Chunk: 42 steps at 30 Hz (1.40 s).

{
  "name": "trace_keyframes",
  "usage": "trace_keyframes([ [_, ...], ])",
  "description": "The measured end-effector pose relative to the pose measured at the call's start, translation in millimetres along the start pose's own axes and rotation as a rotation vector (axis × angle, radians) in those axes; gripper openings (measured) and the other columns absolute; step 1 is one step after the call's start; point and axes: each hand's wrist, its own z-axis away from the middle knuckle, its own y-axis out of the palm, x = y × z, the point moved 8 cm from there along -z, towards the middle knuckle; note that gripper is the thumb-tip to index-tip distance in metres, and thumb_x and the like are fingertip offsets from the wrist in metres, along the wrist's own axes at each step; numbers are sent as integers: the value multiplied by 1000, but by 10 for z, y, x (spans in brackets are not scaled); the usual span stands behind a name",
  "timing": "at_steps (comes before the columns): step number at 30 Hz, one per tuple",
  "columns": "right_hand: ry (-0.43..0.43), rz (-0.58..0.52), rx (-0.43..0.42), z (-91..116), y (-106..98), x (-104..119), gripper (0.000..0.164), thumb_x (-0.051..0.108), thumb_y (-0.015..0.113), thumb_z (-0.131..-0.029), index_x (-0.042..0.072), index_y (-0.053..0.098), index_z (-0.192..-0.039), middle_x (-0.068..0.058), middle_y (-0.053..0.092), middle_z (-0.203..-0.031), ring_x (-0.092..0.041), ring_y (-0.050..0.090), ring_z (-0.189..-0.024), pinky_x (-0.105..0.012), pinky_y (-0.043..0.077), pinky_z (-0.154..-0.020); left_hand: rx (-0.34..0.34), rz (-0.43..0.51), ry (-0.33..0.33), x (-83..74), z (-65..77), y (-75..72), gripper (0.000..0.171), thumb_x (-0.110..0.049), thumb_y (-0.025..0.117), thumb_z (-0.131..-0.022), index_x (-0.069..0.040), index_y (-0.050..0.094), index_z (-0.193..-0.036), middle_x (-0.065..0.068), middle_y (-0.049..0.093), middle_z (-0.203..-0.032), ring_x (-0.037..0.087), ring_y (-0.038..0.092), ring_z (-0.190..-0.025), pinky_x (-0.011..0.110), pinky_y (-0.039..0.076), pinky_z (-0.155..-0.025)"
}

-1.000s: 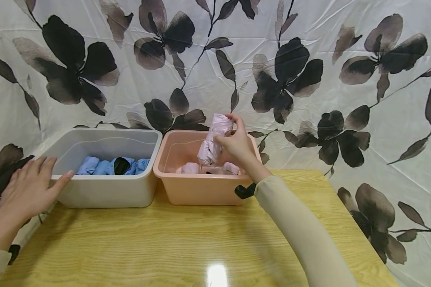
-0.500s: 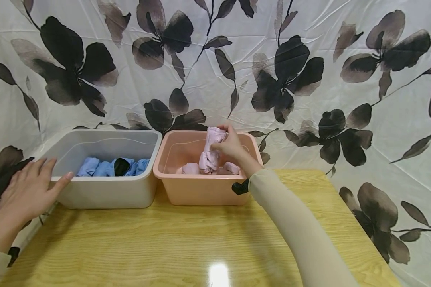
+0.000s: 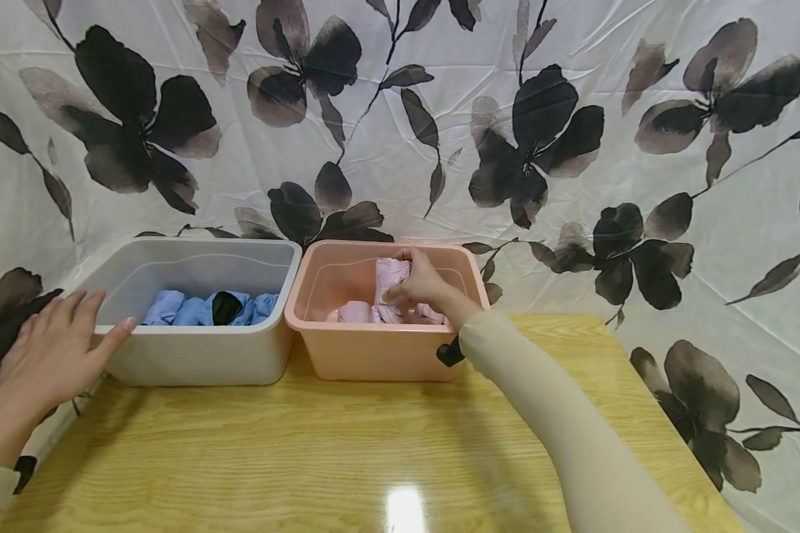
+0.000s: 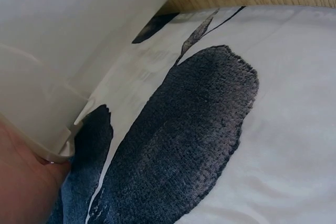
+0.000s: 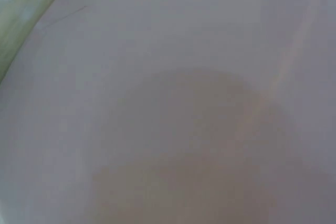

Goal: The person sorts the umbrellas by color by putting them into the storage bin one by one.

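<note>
My right hand (image 3: pixel 428 287) is inside the peach plastic bin (image 3: pixel 373 357), gripping a pale pink rolled cloth bundle (image 3: pixel 390 278) that stands upright. The bundle's lower end is down among other pink rolled cloths (image 3: pixel 355 312). My left hand (image 3: pixel 55 357) rests at the near left corner of the light grey bin (image 3: pixel 196 360), its fingers spread and fairly straight. In the left wrist view, part of the left hand (image 4: pixel 23 182) touches that bin's rim. The right wrist view is blurred and close to a pale surface, so the fingers are hidden there.
Blue rolled cloths (image 3: pixel 193 311) and one black piece (image 3: pixel 227 308) lie in the grey bin. Both bins stand side by side at the back of a wooden table (image 3: pixel 273 459), against a floral fabric backdrop (image 3: pixel 400 133).
My right hand has lowered the pink bundle from above the peach bin's rim down into it, shifting slightly left. The left hand stays in place.
</note>
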Motion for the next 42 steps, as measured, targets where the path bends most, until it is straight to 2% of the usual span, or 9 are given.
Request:
trace_keyframes([
  [6,35,30,32,9,50,-61,76,-7,89,-73,5,45,-134,-15,43,-139,-28,51,-118,-33,48,-96,9,3,-7,12,-10,9,86,-57,33,-109,15,20,-155,45,18,-154,65,13,-143,80,7,-113],
  [14,34,90,42,23,93,-58,74,1,93,-74,5,47,-131,-17,42,-137,-30,47,-123,-35,45,-103,26,-1,-25,44,-7,29,88,-59,32,-109,14,17,-156,45,16,-156,65,12,-143,79,6,-114],
  [18,35,105,57,25,123,-61,73,2,93,-74,4,48,-131,-17,43,-134,-24,48,-114,-28,47,-92,21,-3,-24,46,-4,30,88,-59,33,-109,13,17,-156,44,16,-156,65,12,-143,79,6,-114],
  [22,45,108,105,29,159,-79,69,-1,89,-78,1,48,-134,-19,48,-132,-19,54,-92,-28,52,-74,23,1,-20,38,1,26,88,-58,32,-109,14,17,-156,44,15,-156,65,12,-144,78,4,-115],
  [24,53,131,138,34,178,-89,68,-2,87,-80,1,48,-136,-20,50,-132,-18,55,-89,-28,52,-73,24,1,-18,29,3,20,88,-58,32,-109,14,17,-156,44,15,-157,65,11,-144,78,4,-115],
  [28,61,198,204,47,215,-112,72,-2,86,-79,4,50,-141,-19,52,-137,-21,54,-106,-26,47,-89,28,1,-17,14,4,12,88,-58,32,-109,15,16,-157,44,14,-157,65,11,-144,78,4,-115],
  [34,78,234,348,80,322,-158,84,3,84,-83,7,43,-156,-16,44,-155,-28,44,-131,-39,35,-117,31,13,-19,11,10,27,87,-58,31,-109,13,15,-158,44,14,-157,65,9,-145,77,3,-116],
  [38,128,274,427,127,354,-203,82,12,80,-90,6,37,-160,-14,36,-163,-27,38,-139,-43,29,-122,33,16,-11,8,5,29,86,-57,32,-110,14,16,-157,44,14,-157,65,9,-145,78,3,-116],
  [42,176,274,456,158,346,-240,79,16,76,-93,5,35,-160,-14,35,-164,-26,44,-132,-39,37,-116,29,14,-4,-12,0,16,86,-56,31,-110,16,16,-156,45,14,-156,65,10,-144,78,4,-115],
])
